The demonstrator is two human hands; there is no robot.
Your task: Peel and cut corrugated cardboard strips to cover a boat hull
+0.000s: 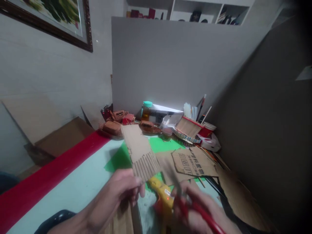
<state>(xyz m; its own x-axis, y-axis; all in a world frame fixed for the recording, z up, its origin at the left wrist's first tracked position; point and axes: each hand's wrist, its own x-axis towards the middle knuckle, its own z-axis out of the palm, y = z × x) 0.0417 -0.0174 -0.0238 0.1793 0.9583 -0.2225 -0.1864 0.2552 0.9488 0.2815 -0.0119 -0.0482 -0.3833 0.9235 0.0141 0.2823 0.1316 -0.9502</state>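
Note:
My left hand (128, 185) pinches the lower edge of a torn strip of cardboard (138, 143). Its top layer is peeled off at the near end, so the corrugated ridges show. To the right, my right hand (195, 204) is closed around red-handled scissors (204, 214), whose metal blades are blurred and point up toward the cardboard. Between the hands lies a yellow glue gun (162, 191) with a small red light lit. A larger printed cardboard piece (197, 161) rests behind the right hand, on a green sheet (161, 144).
Brown model boats (112, 126) line the back of the table, with a green-lidded jar (146, 110) behind them. A larger model with a slatted roof (187, 126) stands at the back right. More cardboard (241, 191) lies along the right edge. A dark object (56, 221) sits at the lower left.

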